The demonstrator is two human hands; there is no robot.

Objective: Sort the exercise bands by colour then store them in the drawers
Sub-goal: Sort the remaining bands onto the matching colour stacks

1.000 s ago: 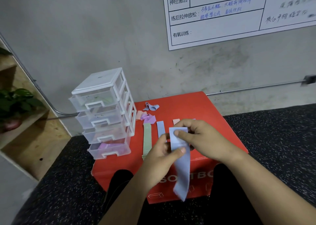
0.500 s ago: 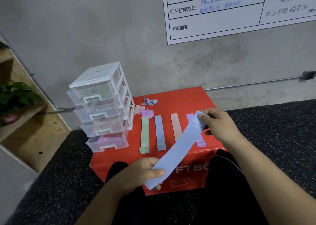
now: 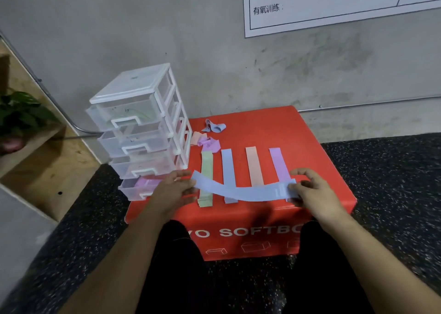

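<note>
I hold a light blue band stretched sideways above the red box. My left hand pinches its left end and my right hand pinches its right end. Under it lie four flat piles: green, blue, orange and purple. Crumpled bands sit further back: a blue one, a purple one and an orange one. A clear drawer unit stands at the box's left edge; its bottom drawer is pulled out with purple bands inside.
A grey wall with a white chart rises behind the box. A wooden shelf with a green plant stands at the left. Dark speckled flooring surrounds the box. My dark-clad legs are below the box front.
The blue band went from hanging folded between my hands to being spread out level across the piles. My left hand rose to the left, my right hand moved right.
</note>
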